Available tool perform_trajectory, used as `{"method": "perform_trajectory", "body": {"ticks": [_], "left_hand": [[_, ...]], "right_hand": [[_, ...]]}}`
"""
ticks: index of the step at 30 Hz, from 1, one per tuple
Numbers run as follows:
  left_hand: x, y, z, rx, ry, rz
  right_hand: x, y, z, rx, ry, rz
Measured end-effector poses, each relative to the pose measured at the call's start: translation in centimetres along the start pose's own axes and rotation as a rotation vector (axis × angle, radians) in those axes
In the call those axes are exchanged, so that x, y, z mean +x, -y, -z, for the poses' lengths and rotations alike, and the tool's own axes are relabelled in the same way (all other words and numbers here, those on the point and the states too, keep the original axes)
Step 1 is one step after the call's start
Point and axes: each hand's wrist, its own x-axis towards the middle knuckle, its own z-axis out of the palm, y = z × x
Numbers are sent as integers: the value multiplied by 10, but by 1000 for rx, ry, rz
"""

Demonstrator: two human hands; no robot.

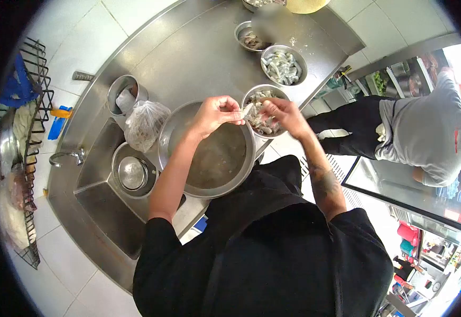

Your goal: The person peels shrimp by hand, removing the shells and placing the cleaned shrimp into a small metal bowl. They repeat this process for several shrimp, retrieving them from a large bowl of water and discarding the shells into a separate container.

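A single shrimp point(247, 110) is held between the two hands, above the rim where the large steel basin point(177, 127) meets the small bowl of shrimp point(265, 127). Its long axis is laid roughly level across the view, from one hand to the other; which end is the head cannot be told, since most of it is covered by fingers.

The left hand point(217, 113) is seen curled, fingertips pinched on the shrimp's left end, the wrist raised over the basin. The right hand point(286, 115) is likewise narrowed to a pinch on the other end, its knuckles hanging over the small bowl. Neither hand is spread.

The basin is filled with murky water. Behind the small bowl, a second bowl point(283, 66) of pale peeled shrimp is set on the steel counter point(199, 53), and a third bowl point(249, 38) beyond it is partly hidden by a blurred patch. A knotted plastic bag point(145, 122) is stood beside the basin, near a steel canister point(125, 95) and a round lid point(132, 171) in the sink point(101, 206).

A co-worker in a grey shirt point(426, 132) is seen at the right, bent away; what is handled there cannot be made out
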Motion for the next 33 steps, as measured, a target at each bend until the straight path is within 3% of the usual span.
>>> {"method": "perform_trajectory", "body": {"ticks": [1,3,7,9,15,18,20,24,27,33], "left_hand": [[1,3,-4,-6,-6,4],[3,12,-9,26,38,-54],[1,33,-20,426,22,-273],[-2,33,-23,375,82,-253],[6,36,-19,217,133,-183],[3,27,-23,203,142,-141],[-4,14,-31,865,114,-578],[-8,21,-38,954,52,-762],[-11,16,-41,943,116,-646],[-5,23,-39,875,127,-625]], "right_hand": [[-8,13,-15,369,90,-54],[-9,7,-28,276,164,-23],[-6,-9,-33,280,84,-120],[-7,-6,-27,204,209,-76],[-13,2,-21,292,183,-133],[-11,4,-19,164,208,-142],[-7,-5,-14,217,204,-178],[-8,1,-6,338,215,-257],[-9,5,-10,365,225,-281],[-9,4,-12,294,188,-263]]}}
